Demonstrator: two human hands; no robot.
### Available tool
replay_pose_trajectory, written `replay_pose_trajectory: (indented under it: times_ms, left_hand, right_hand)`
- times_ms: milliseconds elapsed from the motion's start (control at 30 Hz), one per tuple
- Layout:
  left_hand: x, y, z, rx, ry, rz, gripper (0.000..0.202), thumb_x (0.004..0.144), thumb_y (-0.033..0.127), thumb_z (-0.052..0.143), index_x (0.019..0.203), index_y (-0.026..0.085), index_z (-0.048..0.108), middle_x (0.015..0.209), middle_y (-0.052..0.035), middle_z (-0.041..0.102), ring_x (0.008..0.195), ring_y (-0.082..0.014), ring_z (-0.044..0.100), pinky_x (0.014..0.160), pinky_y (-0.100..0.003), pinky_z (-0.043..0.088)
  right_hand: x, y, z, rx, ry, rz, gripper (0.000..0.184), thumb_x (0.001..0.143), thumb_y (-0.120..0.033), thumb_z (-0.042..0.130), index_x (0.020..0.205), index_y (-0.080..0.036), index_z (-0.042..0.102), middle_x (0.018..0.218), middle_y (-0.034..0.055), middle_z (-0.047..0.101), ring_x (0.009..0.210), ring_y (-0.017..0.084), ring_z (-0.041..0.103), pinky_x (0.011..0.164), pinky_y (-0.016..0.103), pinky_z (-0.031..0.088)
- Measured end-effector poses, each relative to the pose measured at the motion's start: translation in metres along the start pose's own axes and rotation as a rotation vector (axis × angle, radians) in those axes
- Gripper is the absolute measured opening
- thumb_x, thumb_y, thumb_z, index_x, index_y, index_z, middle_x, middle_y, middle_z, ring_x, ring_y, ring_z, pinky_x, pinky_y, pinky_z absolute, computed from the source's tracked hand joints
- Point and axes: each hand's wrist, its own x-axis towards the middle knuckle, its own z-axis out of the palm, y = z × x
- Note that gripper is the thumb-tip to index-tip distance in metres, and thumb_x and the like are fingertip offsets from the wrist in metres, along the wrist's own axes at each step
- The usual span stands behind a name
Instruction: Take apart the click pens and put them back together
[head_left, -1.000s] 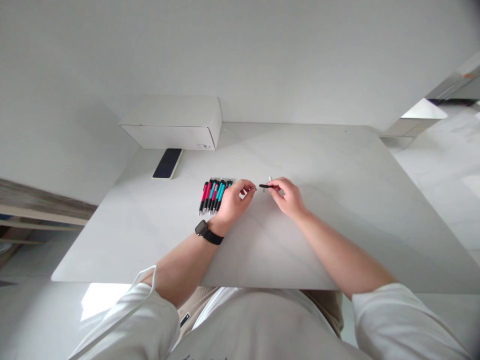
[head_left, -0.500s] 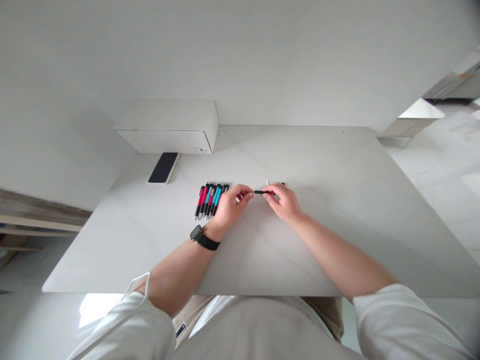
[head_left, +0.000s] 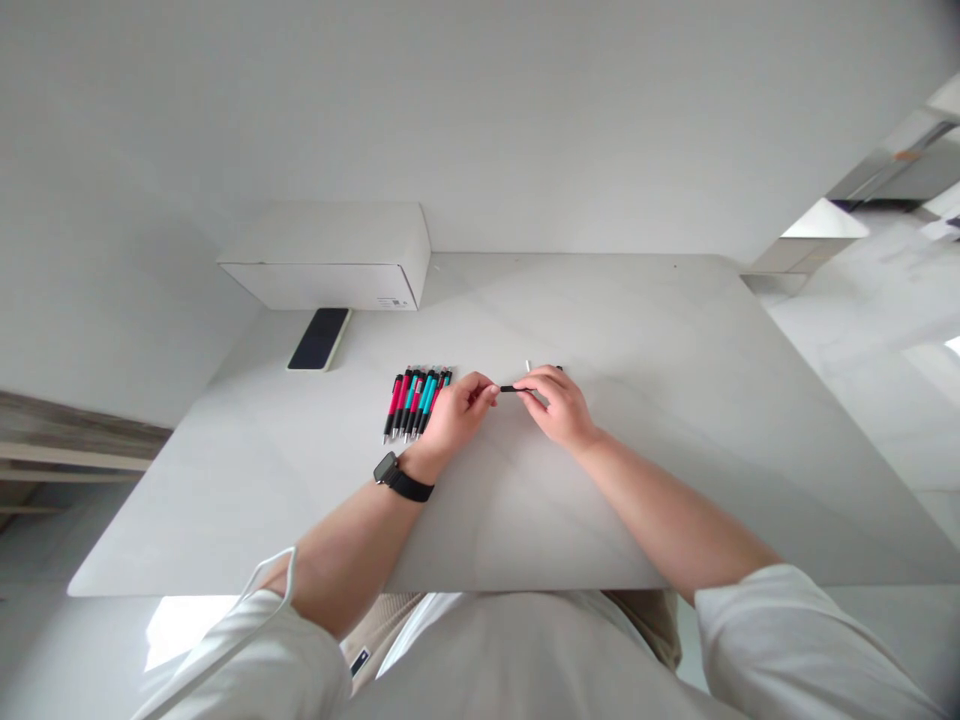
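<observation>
A small black pen part [head_left: 510,388] spans the gap between my two hands above the white table [head_left: 675,420]. My left hand [head_left: 455,417], with a black watch on the wrist, pinches its left end. My right hand [head_left: 559,405] pinches its right end with curled fingers. A row of several red and teal pens [head_left: 415,399] lies just left of my left hand. A thin white piece [head_left: 528,365] and a dark bit [head_left: 559,368] lie on the table behind my right hand.
A white cardboard box [head_left: 330,258] stands at the back left against the wall. A dark phone [head_left: 318,338] lies in front of it. The table's near edge runs just above my torso.
My hands have come together: the gap between them closed, and the black part held by my right hand now meets my left fingertips. The view shifted slightly.
</observation>
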Motion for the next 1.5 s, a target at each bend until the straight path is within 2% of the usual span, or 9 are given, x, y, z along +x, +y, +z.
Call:
replay_pose_trajectory:
  times_ms: [167,300,400,600,800,1000,1133,1300,1500]
  left_hand:
    - [0.0003,-0.0006,0.0006,0.009,0.002,0.012,0.031,0.103,0.045,0.055,0.093,0.020,0.068,0.078,-0.0003,0.069,0.065,-0.0132,0.056,0.062,-0.025,0.041]
    - [0.0006,-0.0028,0.0028,-0.055,0.013,0.016,0.018,0.099,0.038,0.063,0.104,0.021,0.069,0.088,-0.0014,0.073,0.076,-0.0152,0.064,0.070,-0.026,0.048]
    - [0.0001,-0.0031,0.0038,-0.066,0.022,0.026,0.015,0.098,0.035,0.066,0.103,0.022,0.070,0.088,-0.0013,0.073,0.077,-0.0154,0.066,0.072,-0.027,0.050]
    - [-0.0010,-0.0020,0.0029,-0.042,0.087,0.045,0.014,0.099,0.033,0.065,0.104,0.022,0.070,0.090,-0.0020,0.074,0.077,-0.0149,0.065,0.073,-0.027,0.052]
    - [-0.0011,-0.0044,0.0027,-0.057,0.080,0.032,0.014,0.098,0.033,0.067,0.106,0.023,0.071,0.091,-0.0016,0.075,0.078,-0.0149,0.067,0.074,-0.028,0.054]
    - [-0.0003,-0.0076,0.0057,-0.061,0.091,0.042,0.015,0.098,0.035,0.066,0.104,0.023,0.072,0.092,-0.0026,0.076,0.079,-0.0161,0.068,0.075,-0.029,0.055]
    - [0.0000,-0.0074,0.0065,-0.056,0.092,0.047,0.016,0.098,0.036,0.065,0.104,0.023,0.072,0.090,-0.0028,0.076,0.078,-0.0164,0.068,0.075,-0.029,0.055]
    - [-0.0005,-0.0063,0.0053,-0.049,0.097,0.048,0.015,0.097,0.035,0.066,0.104,0.023,0.072,0.091,-0.0023,0.076,0.078,-0.0157,0.068,0.074,-0.029,0.055]
    - [-0.0005,-0.0067,0.0056,-0.055,0.105,0.048,0.013,0.097,0.033,0.066,0.103,0.023,0.072,0.089,-0.0014,0.075,0.078,-0.0154,0.068,0.075,-0.028,0.055]
  right_hand:
    - [-0.0006,-0.0001,0.0016,0.023,0.072,-0.038,0.013,0.101,-0.028,0.065,0.112,-0.030,0.072,0.104,0.0047,0.075,0.100,0.025,0.069,0.094,0.043,0.057]
    - [0.0010,0.0021,0.0012,0.010,0.054,-0.008,0.011,0.102,-0.036,0.065,0.107,-0.029,0.072,0.095,0.0044,0.075,0.093,0.025,0.068,0.089,0.043,0.056]
    - [0.0018,0.0026,0.0005,-0.003,0.023,0.021,0.015,0.104,-0.039,0.061,0.102,-0.028,0.072,0.092,0.0049,0.075,0.092,0.026,0.068,0.088,0.043,0.055]
    - [0.0003,-0.0028,-0.0004,0.039,0.038,0.043,0.027,0.101,-0.038,0.064,0.127,-0.028,0.064,0.105,0.0070,0.073,0.098,0.026,0.068,0.093,0.045,0.055]
    - [0.0018,-0.0012,-0.0013,-0.012,0.020,0.016,0.007,0.102,-0.031,0.062,0.104,-0.028,0.068,0.094,0.0052,0.073,0.094,0.026,0.068,0.090,0.043,0.054]
    - [0.0017,-0.0026,-0.0015,0.018,0.008,0.030,0.019,0.101,-0.030,0.062,0.119,-0.029,0.065,0.101,0.0058,0.073,0.098,0.026,0.067,0.093,0.045,0.054]
    - [0.0015,-0.0009,-0.0009,-0.002,-0.010,0.020,0.010,0.103,-0.031,0.060,0.109,-0.028,0.067,0.098,0.0059,0.073,0.096,0.026,0.067,0.091,0.045,0.053]
    - [0.0014,-0.0019,-0.0008,0.032,-0.004,0.040,0.017,0.101,-0.032,0.063,0.118,-0.028,0.063,0.102,0.0056,0.073,0.098,0.026,0.067,0.094,0.044,0.053]
    - [0.0025,-0.0018,-0.0002,0.017,-0.020,0.033,0.009,0.103,-0.033,0.060,0.109,-0.028,0.065,0.101,0.0053,0.072,0.099,0.026,0.067,0.094,0.044,0.052]
